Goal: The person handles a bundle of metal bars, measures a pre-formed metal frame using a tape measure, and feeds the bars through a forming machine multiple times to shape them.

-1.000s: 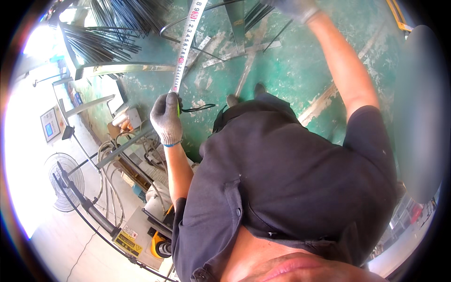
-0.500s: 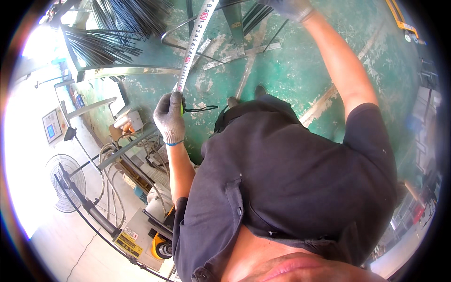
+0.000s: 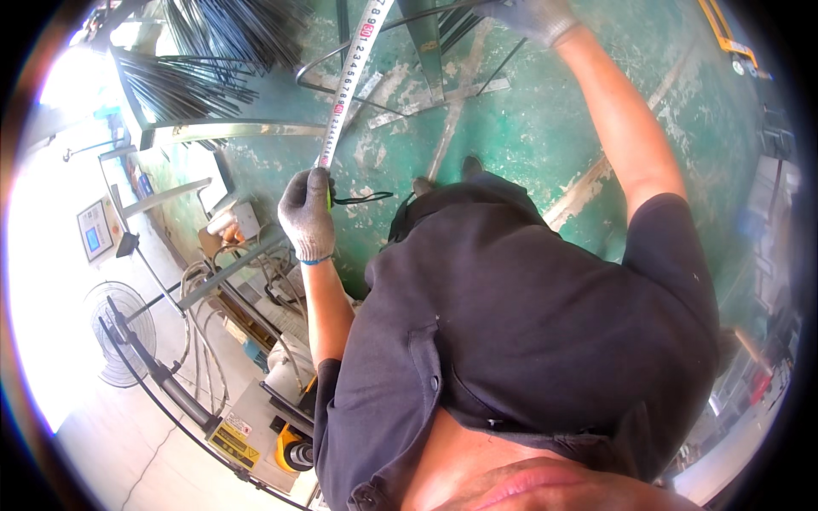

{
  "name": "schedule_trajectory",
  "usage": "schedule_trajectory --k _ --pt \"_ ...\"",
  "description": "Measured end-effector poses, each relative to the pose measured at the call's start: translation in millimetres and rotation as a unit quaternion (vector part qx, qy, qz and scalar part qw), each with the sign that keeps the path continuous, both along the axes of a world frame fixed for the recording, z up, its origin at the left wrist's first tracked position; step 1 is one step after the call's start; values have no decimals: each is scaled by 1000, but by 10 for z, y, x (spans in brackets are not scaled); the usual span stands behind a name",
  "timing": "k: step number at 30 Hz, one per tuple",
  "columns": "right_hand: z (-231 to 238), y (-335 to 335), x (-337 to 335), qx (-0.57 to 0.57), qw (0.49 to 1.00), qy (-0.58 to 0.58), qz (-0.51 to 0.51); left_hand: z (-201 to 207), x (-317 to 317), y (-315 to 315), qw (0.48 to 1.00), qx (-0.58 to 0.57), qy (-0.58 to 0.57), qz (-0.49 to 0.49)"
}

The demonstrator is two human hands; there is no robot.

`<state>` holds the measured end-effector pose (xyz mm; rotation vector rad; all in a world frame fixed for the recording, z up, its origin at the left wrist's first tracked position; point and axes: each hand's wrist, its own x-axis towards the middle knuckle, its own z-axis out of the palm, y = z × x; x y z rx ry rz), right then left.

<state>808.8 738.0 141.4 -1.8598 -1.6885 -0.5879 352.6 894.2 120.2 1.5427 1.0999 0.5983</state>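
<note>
My left hand [image 3: 308,213], in a grey-palmed knit work glove, is closed round a tape measure [image 3: 330,198] with a green case and a black wrist cord. Its white blade [image 3: 348,89] runs out upward past the top edge of the picture. At the top, my gloved right hand [image 3: 530,17] is closed on a thin dark bent metal rod [image 3: 388,28]; the fingertips are partly cut off by the edge. This rod slopes down to the left, passes by the blade, and turns back in a hook-like bend.
Bundles of thin dark rods [image 3: 183,83] lie at upper left beside a metal frame [image 3: 247,129]. Cables and a machine [image 3: 285,366] stand at left, near a fan [image 3: 119,332]. A yellow-framed wheeled thing [image 3: 724,34] is at upper right on the green floor [image 3: 503,136].
My right hand has come slightly down and to the right, and the bent rod has shifted a little with it. The left hand with the tape measure stays nearly still.
</note>
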Motion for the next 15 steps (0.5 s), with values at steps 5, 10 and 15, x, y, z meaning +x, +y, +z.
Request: schedule_trajectory --k 5,10,15 --pt "5 -28 24 -10 999 -6 31 -7 16 22 1000 8 11 0" --pt "-311 59 80 4 999 47 -23 4 51 37 1000 9 16 -24" --pt "-348 74 38 17 996 77 -52 53 100 22 1000 10 11 -24"
